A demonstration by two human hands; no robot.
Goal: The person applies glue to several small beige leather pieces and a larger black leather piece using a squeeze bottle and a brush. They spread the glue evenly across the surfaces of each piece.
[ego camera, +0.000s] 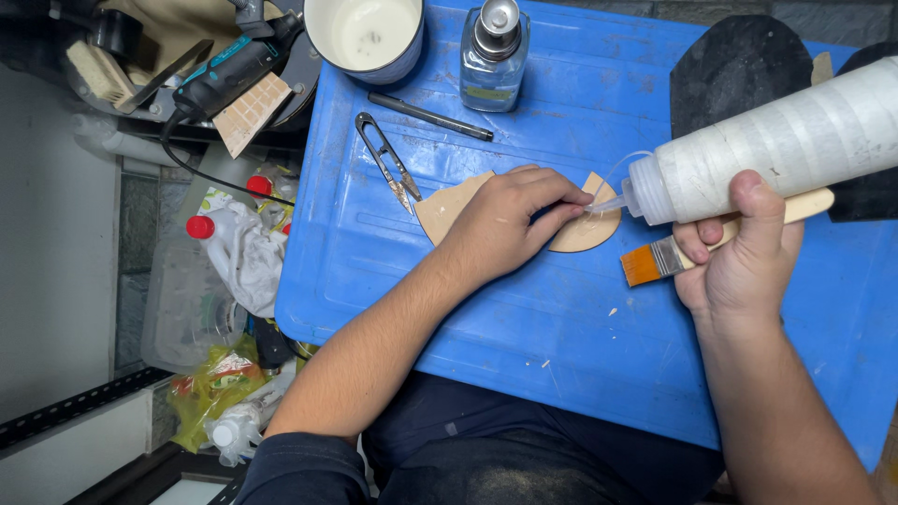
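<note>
**Glue nozzle at the leather piece**

My left hand (505, 229) lies flat on the tan, fan-shaped leather piece (585, 234), fingers (561, 201) stretched out and pressing it down onto the blue plastic lid (393, 271) that serves as my tabletop; the hand is open, gripping nothing. My right hand (744, 257) is closed around two things at once: the white plastic squeeze bottle with a clear nozzle (776, 150), tilted so that the nozzle tip sits just beside my left fingertips over the leather, and a flat brush with orange bristles and a pale wooden handle (669, 257), pinned under the bottle against my palm (its bristles point left and hang just above the lid).

The leather piece lies near the middle of the blue lid, most of its centre hidden under my left hand, with its curved edges showing on either side.

Just left of the leather lie small metal thread snips (385, 159), points toward the piece. Beyond them rest a black pen (430, 116), a clear glass bottle with a metal cap (493, 56) and a white mug with a dark outer wall (367, 37). A dark rounded sheet (734, 70) lies at the far right of the lid, behind the squeeze bottle. Off the left edge sit a black and teal rotary tool (229, 70) and a crumpled white bottle with a red cap (234, 248).
</note>
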